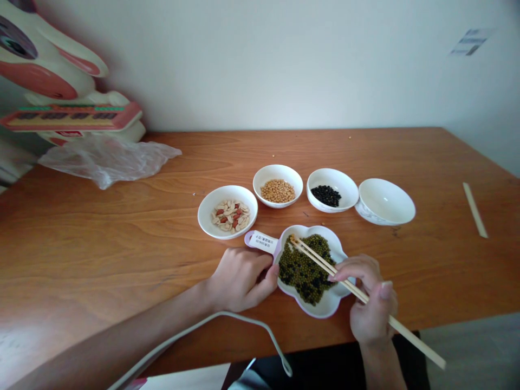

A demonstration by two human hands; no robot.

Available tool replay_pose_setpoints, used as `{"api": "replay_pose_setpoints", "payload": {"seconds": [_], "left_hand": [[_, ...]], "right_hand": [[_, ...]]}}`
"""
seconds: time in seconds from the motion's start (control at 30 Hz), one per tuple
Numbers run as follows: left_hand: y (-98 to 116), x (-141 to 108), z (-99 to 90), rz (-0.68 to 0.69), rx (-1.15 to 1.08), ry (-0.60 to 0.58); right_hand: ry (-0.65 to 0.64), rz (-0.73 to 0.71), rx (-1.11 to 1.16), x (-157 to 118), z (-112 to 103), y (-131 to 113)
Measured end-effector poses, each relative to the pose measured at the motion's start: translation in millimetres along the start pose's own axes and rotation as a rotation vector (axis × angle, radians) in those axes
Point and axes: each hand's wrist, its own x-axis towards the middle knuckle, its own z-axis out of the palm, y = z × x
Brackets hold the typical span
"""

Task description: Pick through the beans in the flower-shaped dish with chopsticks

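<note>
My right hand (371, 295) is closed around a pair of wooden chopsticks (320, 264). Their tips are over the far left part of a white flower-shaped dish (339, 306), with a small pale brown piece at the tips that I cannot name for certain. Green beans (300, 271) mixed with black ones lie in the dish. My left hand (244, 279) rests with curled fingers at the dish's left edge, thumb against the rim, just below the labelled purple handle (262, 241).
Behind the dish stand white bowls with peanuts (231, 216), yellow soybeans (278, 190) and black beans (326, 195), plus an empty bowl (385, 201). A wooden strip (475, 210) lies right. A plastic bag (109, 160) and animal-shaped toy keyboard (73, 116) are left. A white cable (227, 314) crosses my left forearm.
</note>
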Motion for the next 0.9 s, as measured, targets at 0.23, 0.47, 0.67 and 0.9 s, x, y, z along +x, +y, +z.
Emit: {"api": "replay_pose_setpoints", "payload": {"seconds": [0.23, 0.47, 0.67, 0.9], "left_hand": [[-0.1, -1.2, 0.4, -0.007, 0.004, -0.010], [-0.6, -0.5, 1.3, -0.012, 0.000, -0.006], [-0.7, -1.3, 1.7, -0.007, 0.006, 0.001], [-1.2, -1.9, 2.0, -0.004, 0.009, -0.006]], "right_hand": [[-0.008, -0.039, -0.008, 1.8, 2.2, -1.2], [0.008, -0.111, -0.029, 4.5, 4.9, -3.7], [0.054, -0.131, 0.001, 4.2, 7.1, -3.5], [-0.031, -0.208, -0.053, 5.7, 6.7, -8.7]]}}
